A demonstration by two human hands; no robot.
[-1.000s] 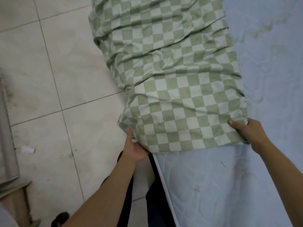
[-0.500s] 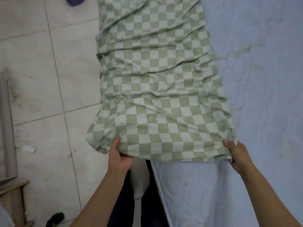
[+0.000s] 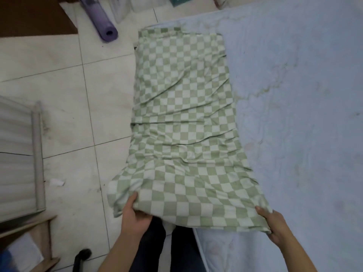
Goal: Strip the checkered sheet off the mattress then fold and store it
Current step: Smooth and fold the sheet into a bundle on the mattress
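The green-and-white checkered sheet [image 3: 184, 122] lies folded into a long strip along the left edge of the pale blue mattress [image 3: 298, 114], its left side hanging over the edge toward the floor. My left hand [image 3: 134, 213] grips the strip's near left corner, thumb on top. My right hand [image 3: 272, 224] pinches the near right corner, which rests on the mattress. The strip's far end reaches almost to the mattress's top edge.
White tiled floor [image 3: 64, 95] lies to the left. A rolled purple mat [image 3: 102, 24] sits at the top. A grey ribbed panel [image 3: 19, 158] and a wooden piece [image 3: 39, 242] stand at the lower left. My dark trouser legs [image 3: 157, 246] are below the sheet.
Both hands have drawn the sheet's near end toward me, and the strip now lies stretched longer and flatter. The view has tilted up, showing the strip's far end and the purple mat.
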